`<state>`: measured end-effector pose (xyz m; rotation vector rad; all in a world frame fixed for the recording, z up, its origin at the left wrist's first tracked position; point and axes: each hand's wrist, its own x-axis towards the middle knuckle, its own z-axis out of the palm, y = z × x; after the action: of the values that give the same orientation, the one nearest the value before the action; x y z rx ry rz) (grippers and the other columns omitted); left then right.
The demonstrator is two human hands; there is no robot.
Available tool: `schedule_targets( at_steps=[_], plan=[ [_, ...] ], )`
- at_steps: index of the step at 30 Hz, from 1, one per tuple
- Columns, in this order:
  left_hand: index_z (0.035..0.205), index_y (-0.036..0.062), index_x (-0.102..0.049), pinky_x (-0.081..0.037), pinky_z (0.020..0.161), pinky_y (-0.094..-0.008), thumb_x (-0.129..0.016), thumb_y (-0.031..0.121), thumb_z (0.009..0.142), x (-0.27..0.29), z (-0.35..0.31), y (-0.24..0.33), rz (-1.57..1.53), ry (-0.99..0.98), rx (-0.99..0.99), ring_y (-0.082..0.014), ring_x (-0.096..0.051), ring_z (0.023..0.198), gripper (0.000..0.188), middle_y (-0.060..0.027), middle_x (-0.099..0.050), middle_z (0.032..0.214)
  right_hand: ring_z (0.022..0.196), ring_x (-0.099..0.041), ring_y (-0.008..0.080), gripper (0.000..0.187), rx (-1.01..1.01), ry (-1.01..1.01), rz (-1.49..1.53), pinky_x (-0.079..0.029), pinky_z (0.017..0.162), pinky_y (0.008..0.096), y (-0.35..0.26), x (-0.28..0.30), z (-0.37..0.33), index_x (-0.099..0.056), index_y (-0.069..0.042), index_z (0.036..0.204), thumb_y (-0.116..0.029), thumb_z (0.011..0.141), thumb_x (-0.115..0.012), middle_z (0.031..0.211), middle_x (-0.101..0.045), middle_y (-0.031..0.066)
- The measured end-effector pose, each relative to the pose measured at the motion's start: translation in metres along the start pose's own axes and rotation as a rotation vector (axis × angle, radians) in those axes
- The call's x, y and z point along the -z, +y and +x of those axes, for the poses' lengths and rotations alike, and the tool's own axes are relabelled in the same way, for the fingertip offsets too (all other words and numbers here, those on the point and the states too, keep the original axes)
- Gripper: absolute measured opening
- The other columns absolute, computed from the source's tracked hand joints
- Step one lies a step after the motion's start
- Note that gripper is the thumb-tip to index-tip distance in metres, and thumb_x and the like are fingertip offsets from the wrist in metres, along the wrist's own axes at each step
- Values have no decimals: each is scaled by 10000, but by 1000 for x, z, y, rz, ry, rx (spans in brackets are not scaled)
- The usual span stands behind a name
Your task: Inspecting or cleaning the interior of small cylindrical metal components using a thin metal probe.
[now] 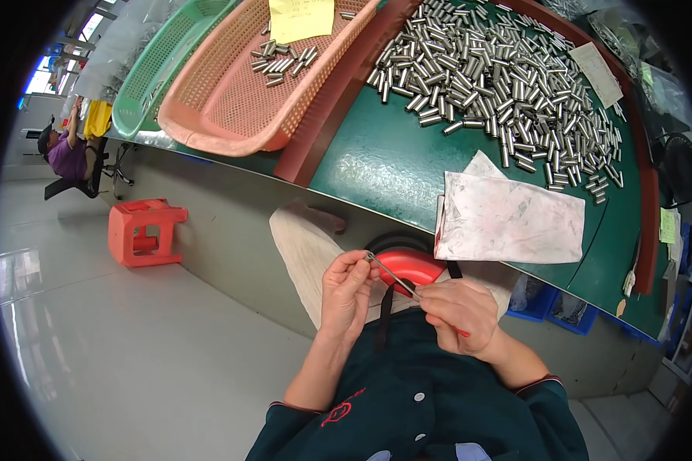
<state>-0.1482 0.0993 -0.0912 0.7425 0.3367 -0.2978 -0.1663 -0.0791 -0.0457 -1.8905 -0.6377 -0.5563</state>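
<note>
My left hand (347, 296) pinches a small metal cylinder (370, 257) between thumb and fingertips, over my lap. Closed around a thin metal rod (394, 276) with a red end, my right hand (463, 313) points the rod's tip at that cylinder. Tip and cylinder meet or nearly touch; whether the rod goes inside is too small to tell. Beyond my hands, a large heap of shiny metal cylinders (477, 73) covers the green tabletop (361, 165). A stained, folded white cloth (515, 219) lies at the table's near edge.
A pink basket (207, 138) holds several cylinders and a yellow note; a green basket (134, 107) is beside it. Dark red rails (304, 150) border the work area. Below are a round red object (411, 265), blue bins (573, 311) and a red stool (146, 230). A person (68, 154) sits far left.
</note>
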Motion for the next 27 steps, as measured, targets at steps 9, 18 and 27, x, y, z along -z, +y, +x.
schedule_targets(
  at_steps=[9, 18, 27],
  plan=[
    [945, 23, -552, -450, 745, -240, -550, 27, 820, 5, 3, 2, -3, 37, 37, -136, -542, 803, 125, -90, -572, 909, 697, -622, 242, 199, 32, 105, -1, -502, 590, 306, -6, 13, -10, -556, -12, 880, -156, 768, -635, 798, -613, 111],
    [902, 18, -550, -449, 777, -257, -563, -61, 772, 0, -3, -2, 167, -18, -73, -150, -547, 825, 153, -110, -560, 959, 680, -609, 239, 174, -3, 73, -64, -476, 566, 288, -1, 3, -1, -575, -12, 818, -123, 713, -657, 767, -603, 99],
    [845, -24, -570, -463, 777, -263, -560, -146, 721, -3, -3, -3, 399, 26, -245, -163, -553, 840, 175, -129, -572, 923, 648, -598, 224, 210, 23, 23, -110, -473, 559, 282, -3, -1, 6, -582, -11, 816, -112, 663, -684, 750, -597, 93]
  ],
)
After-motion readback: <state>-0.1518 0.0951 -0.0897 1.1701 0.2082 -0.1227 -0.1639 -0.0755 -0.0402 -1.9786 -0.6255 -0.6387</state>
